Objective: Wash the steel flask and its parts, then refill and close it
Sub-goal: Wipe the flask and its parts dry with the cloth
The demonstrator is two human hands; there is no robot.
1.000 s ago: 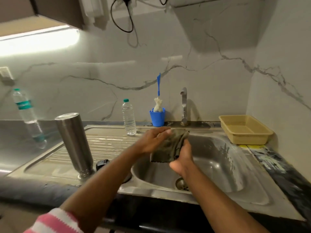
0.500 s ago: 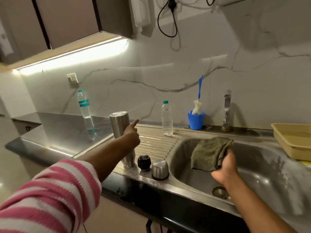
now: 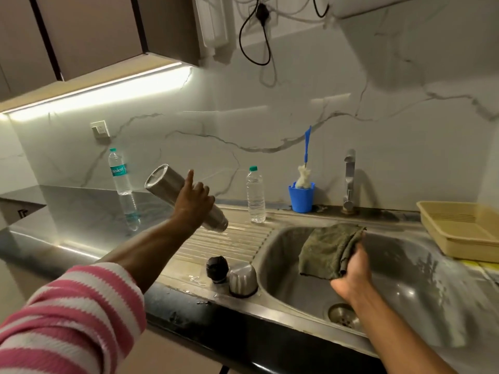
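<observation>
I see my left hand point(image 3: 195, 202) wrapped around the middle of the steel flask point(image 3: 186, 198), with the index finger sticking up straight past it. The flask is lifted off the draining board point(image 3: 237, 238) and tilted: its flat closed base points up and to the left, its narrow open neck points down and to the right, just above the ribs of the board. The hand sits between the two ends, closer to the neck.

My right hand point(image 3: 352, 268) is over the sink point(image 3: 405, 271), fingers curled around a folded green cloth point(image 3: 328, 248) that stands up from the grip and leans left.

At the front edge of the draining board, the black stopper point(image 3: 217, 269) and the steel cap point(image 3: 242, 279) stand side by side, touching or nearly so; the cap rests upside-down on its rim.

Behind, a small water bottle point(image 3: 255, 195) stands at the back of the board, a larger one point(image 3: 121, 182) on the counter to the left, and a blue cup point(image 3: 301, 197) holding a brush point(image 3: 304, 168) beside the tap point(image 3: 349, 182). A beige tray point(image 3: 464, 228) lies right of the sink.
</observation>
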